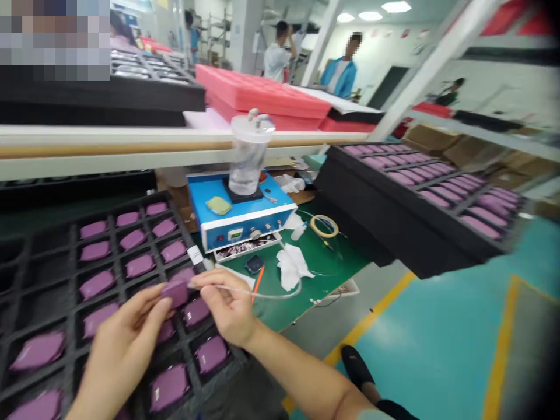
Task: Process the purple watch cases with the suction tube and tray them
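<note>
Between thumb and fingers, my left hand (126, 338) holds a small purple block (175, 291) above a black compartment tray (72, 344). My right hand (230, 306) pinches the end of a thin clear tube (262, 295) close to the block's right side; whether the tip touches it is too small to tell. The tube curves back toward a blue control box (245, 224) with a clear jar (249, 154) on top. More purple pieces, such as one (170, 386) near the front, lie in the tray's compartments.
White tissue (292, 267), an orange stick (259, 283) and a coiled yellow tube (324, 226) lie on the green mat (280, 312). Stacked black trays (371, 204) of purple pieces stand at right. A shelf edge (131, 153) crosses behind; people are in the background.
</note>
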A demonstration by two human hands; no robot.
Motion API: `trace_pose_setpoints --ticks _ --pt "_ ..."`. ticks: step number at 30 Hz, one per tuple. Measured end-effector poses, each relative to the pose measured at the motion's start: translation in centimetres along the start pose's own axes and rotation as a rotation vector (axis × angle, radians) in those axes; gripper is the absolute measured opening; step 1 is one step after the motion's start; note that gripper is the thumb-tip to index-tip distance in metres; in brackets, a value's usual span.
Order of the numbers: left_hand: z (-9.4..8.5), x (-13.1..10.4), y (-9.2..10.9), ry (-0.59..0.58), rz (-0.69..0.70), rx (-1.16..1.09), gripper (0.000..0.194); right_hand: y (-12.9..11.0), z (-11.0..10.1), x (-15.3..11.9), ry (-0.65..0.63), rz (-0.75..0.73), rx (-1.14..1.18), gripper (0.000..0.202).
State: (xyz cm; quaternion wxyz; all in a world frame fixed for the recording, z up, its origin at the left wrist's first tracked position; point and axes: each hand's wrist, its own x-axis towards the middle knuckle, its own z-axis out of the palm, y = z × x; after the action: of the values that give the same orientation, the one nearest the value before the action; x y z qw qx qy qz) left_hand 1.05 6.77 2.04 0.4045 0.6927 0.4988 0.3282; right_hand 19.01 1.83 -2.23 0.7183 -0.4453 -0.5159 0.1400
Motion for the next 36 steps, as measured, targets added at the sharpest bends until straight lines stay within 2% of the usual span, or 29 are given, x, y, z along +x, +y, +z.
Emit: trace_pose_setpoints --ticks 3,6,15,17,20,21,26,30,36 --pt "2.4 -0.3 0.7 -0.067 -0.13 -0.289 0.058 0.2 -0.4 -1.0 -0.026 0.054 0.067 0.015" --pt "3.2 -0.4 0.4 -0.078 -0.155 -0.424 0.05 0.4 -0.7 -1.7 -0.06 0.075 0.077 0.016" --pt "3.2 -1.1 -0.8 -0.158 -0.083 -0.537 0.025 0.2 -0.8 -2.1 -0.073 0.071 0.041 0.022" --pt "3.3 -1.1 -0.7 -0.159 -0.101 -0.525 0.031 0.3 -0.9 -2.3 -0.078 0.084 0.038 0.021" --pt "3.3 -1.2 -0.5 -0.141 -0.111 -0.472 0.053 0.4 -1.0 -2.6 -0.087 0.101 0.063 0.018" --pt "3.2 -1.2 -0.4 -0.132 -0.103 -0.465 0.054 0.5 -1.0 -2.7 -0.08 0.102 0.072 0.018" --pt "2.6 -1.0 -0.1 -0.06 -0.115 -0.452 0.028 0.5 -1.1 -2.8 -0.029 0.092 0.051 0.015" --pt "2.4 -0.8 -0.1 -0.001 -0.166 -0.505 0.034 0.5 -1.1 -2.8 -0.048 0.099 0.062 0.017" --pt "2.5 -0.9 -0.3 -0.012 -0.25 -0.629 0.047 0.7 -1.0 -2.9 -0.046 0.126 0.059 0.016"
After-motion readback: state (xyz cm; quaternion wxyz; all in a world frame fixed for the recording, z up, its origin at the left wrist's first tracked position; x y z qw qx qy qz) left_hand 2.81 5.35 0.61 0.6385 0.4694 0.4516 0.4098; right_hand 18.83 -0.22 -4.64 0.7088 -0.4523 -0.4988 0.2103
